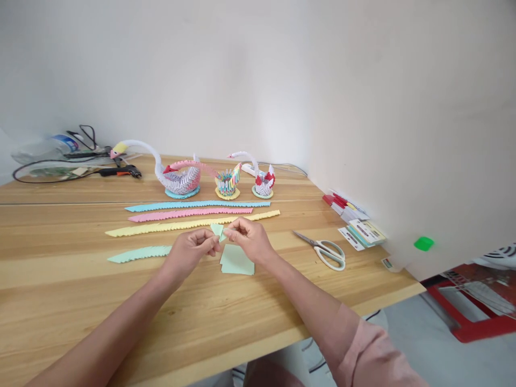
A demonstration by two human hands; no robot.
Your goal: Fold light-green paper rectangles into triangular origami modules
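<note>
Between my two hands is a small folded piece of light green paper [218, 231]. My left hand [195, 247] pinches its lower left side, and my right hand [245, 234] pinches its right side. Just below them a stack of light green paper sheets [237, 260] lies on the wooden table [193, 328]. Left of my left hand runs a short light green strip of folded paper pieces [139, 253], its right end hidden behind that hand. Beyond my hands lie longer strips: yellow [161, 227], pink [189, 214] and blue [197, 204].
Three folded-paper swans [181, 180] stand on round bases near the wall. Scissors [328, 253] lie to the right, with packs of paper [363, 235] beside the partition. At the back left are a glue gun [121, 171], a cable and a plastic bottle [44, 149].
</note>
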